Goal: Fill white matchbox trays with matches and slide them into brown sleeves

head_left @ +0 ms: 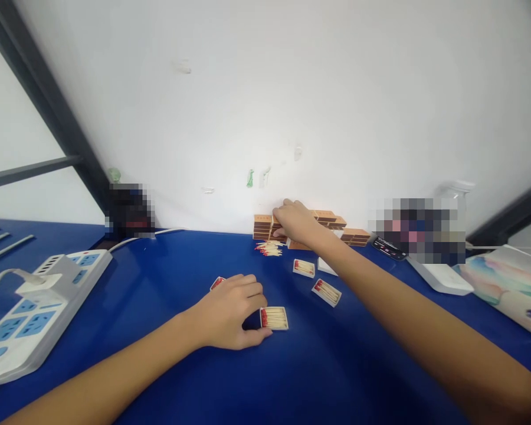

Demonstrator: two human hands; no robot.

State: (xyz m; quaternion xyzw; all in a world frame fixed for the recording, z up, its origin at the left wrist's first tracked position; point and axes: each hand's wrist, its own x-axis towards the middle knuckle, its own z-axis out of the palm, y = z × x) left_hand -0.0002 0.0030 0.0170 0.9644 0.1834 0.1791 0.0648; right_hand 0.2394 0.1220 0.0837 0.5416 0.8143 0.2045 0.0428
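My left hand [235, 311] rests on the blue table, thumb and forefinger at the left corners of a matchbox tray [276, 319] full of red-tipped matches. Partly hidden behind that hand lies another tray [218, 283] with red match heads. My right hand [297, 221] reaches to the stacked matchboxes [262, 226] by the wall, its curled fingers on a matchbox [276, 226] there. Loose matches [269, 248] lie in a pile before the stack. Two filled trays, one nearer the stack [303, 268] and one closer to me [327, 293], sit below my right forearm.
A white power strip [48, 313] with a plugged-in adapter stands at left. To the right are a phone [388, 248], a white device [440, 276] and a tissue pack [504, 283]. A white piece [326, 266] is partly covered by my right forearm. The wall [230, 118] rises behind.
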